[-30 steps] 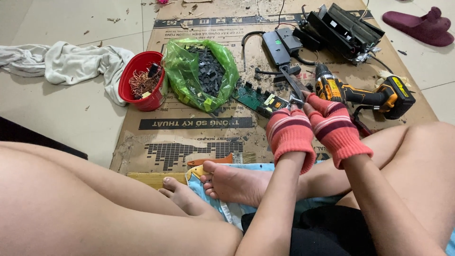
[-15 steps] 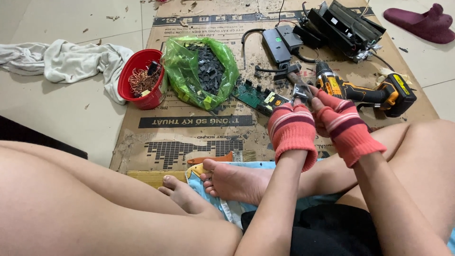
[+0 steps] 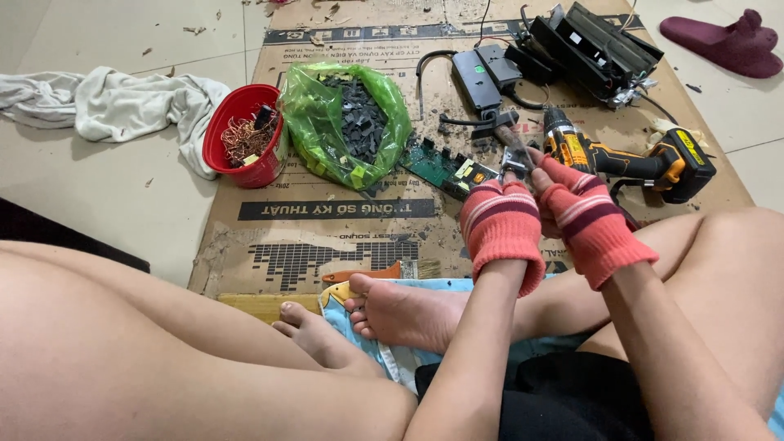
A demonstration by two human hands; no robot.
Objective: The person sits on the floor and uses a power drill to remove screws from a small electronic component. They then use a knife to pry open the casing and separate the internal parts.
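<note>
Gripping a small metal part (image 3: 513,163) in my gloved left hand (image 3: 500,224), I have the fingers curled tight around it, just off the near end of the green circuit board (image 3: 445,167). My right hand (image 3: 584,216), gloved too, is closed on pliers (image 3: 513,140) whose tips meet that part. All this sits toward the right edge of the cardboard sheet (image 3: 327,237), with the yellow cordless drill (image 3: 629,159) just beyond my right hand.
</note>
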